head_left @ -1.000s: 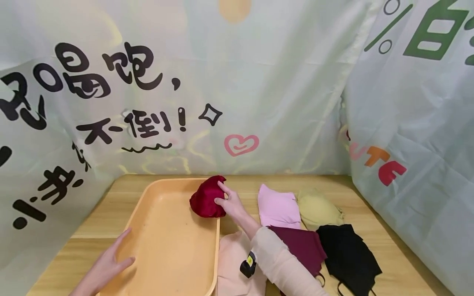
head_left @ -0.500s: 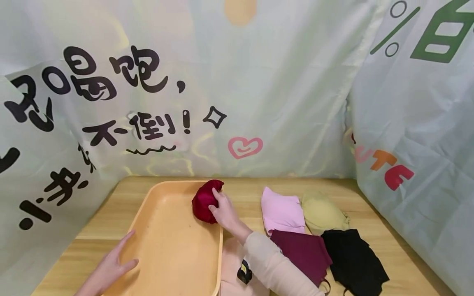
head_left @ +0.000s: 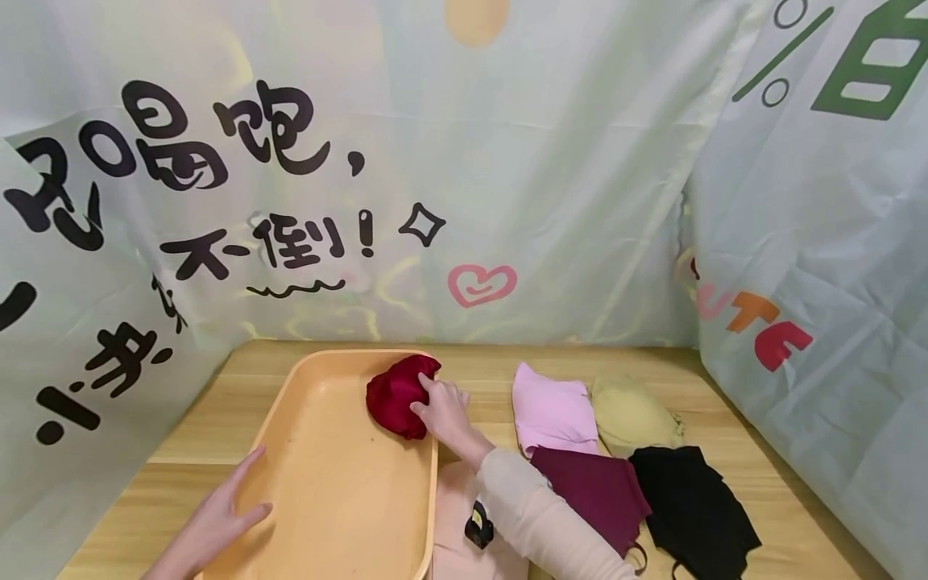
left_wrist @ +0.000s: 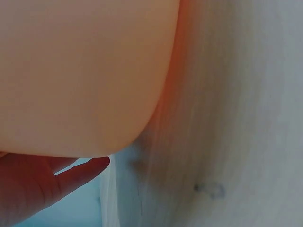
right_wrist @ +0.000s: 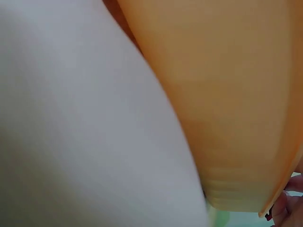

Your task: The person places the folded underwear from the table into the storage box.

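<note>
A peach-orange tray [head_left: 326, 475] lies at the left of the table. In its far right corner is a dark red satin bra [head_left: 395, 399], folded into a rounded, cup-shaped bundle. My right hand [head_left: 445, 411] pinches the bra's right side over the tray rim, index finger and thumb on the fabric. The right wrist view shows only a few fingertips [right_wrist: 289, 203] by the rim. My left hand [head_left: 217, 511] rests at the tray's left rim, fingers straight, thumb spread over the inside. In the left wrist view, a straight finger [left_wrist: 85, 176] meets the tray edge.
Right of the tray lie folded bras: lilac [head_left: 554, 411], olive [head_left: 634, 411], burgundy [head_left: 594, 495] and black [head_left: 692, 507] with thin straps. A pale pink folded garment [head_left: 453, 524] lies against the tray, partly under my right forearm. Printed curtains [head_left: 565, 201] enclose the wooden table.
The red bra has shifted slightly down into the tray's far right corner, with my right hand still holding it. The left hand stays at the rim. The head view has moved a little.
</note>
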### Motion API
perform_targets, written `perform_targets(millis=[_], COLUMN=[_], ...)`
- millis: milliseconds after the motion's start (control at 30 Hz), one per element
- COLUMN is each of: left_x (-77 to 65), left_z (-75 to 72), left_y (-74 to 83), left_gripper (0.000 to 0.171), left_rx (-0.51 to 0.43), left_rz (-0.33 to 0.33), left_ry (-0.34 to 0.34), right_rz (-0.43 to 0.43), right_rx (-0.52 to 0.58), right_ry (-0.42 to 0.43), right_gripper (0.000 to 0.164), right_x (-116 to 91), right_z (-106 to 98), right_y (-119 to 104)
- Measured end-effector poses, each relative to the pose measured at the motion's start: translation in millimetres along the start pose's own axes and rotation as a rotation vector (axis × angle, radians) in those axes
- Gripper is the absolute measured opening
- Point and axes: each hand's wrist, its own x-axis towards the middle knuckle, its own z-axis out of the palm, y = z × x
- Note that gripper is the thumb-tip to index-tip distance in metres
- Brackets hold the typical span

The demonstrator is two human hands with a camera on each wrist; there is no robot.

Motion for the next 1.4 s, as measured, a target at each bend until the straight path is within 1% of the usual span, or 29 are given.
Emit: perform_targets(millis=[100,233,333,400,633,833,900,1033,1133,1200,1300,1400], left_x=[1.0,2.2,2.5,2.3,-0.1,1.4,1.8,2.3,2.4,2.3,1.9,1.3], left_z=[-1.1,-2.1,-2.1,-1.5,3.8,2.6,2.4,2.3,2.2,2.1,1.7,0.1], left_y=[2.5,4.4,4.5,4.5,2.0,3.9,4.7,5.4,4.9,4.0,2.5,0.6], left_gripper=[0.078,0.079,0.079,0.079,0.079,0.079,0.079,0.08,0.079,0.079,0.079,0.081], left_rx=[-0.016,-0.04,-0.049,-0.044,0.03,-0.005,-0.005,0.01,0.02,0.041,0.062,0.04], left_rz=[-0.021,-0.033,-0.031,-0.033,0.022,0.008,0.009,-0.007,-0.023,-0.03,-0.016,-0.014], left_ry=[-0.03,-0.062,-0.067,-0.063,0.007,-0.023,-0.025,-0.035,-0.046,-0.046,-0.028,-0.029], right_rz=[0.012,0.019,0.01,0.003,-0.013,-0.043,-0.055,-0.07,-0.09,-0.121,-0.179,-0.207], right_rx=[0.007,0.006,-0.01,-0.015,-0.024,0.013,0.021,0.036,0.087,0.129,0.177,0.201], right_ry=[-0.009,-0.021,-0.028,-0.033,-0.018,-0.016,-0.029,-0.092,-0.133,-0.144,-0.153,-0.183], right_gripper=[0.049,0.048,0.048,0.047,0.042,0.038,0.034,0.03,0.032,0.032,0.032,0.033], right_x=[0,0,0,0,-1,-2,-2,-2,-3,-3,-5,-8], right_z=[-2,-7,-9,-10,-9,-11,-12,-15,-19,-21,-26,-31], right_y=[1,1,0,0,2,4,5,8,12,14,18,19])
